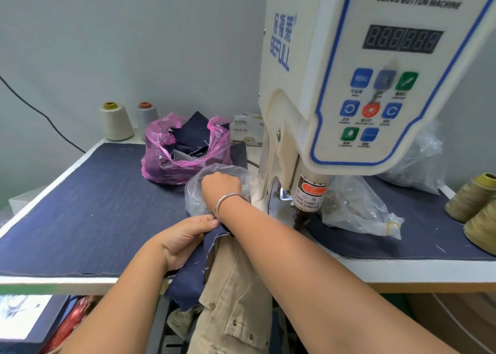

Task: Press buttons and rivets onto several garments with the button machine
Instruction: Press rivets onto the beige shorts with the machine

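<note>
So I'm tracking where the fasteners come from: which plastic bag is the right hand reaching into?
The clear bag left of the machine head, in front of the pink bag of denim scraps; the right hand is in its mouth.

One head-worn wide-angle view looks forward and down from the worktop's near edge. It sits close to the machine, which looms at upper right, with both forearms reaching in from below.
</note>
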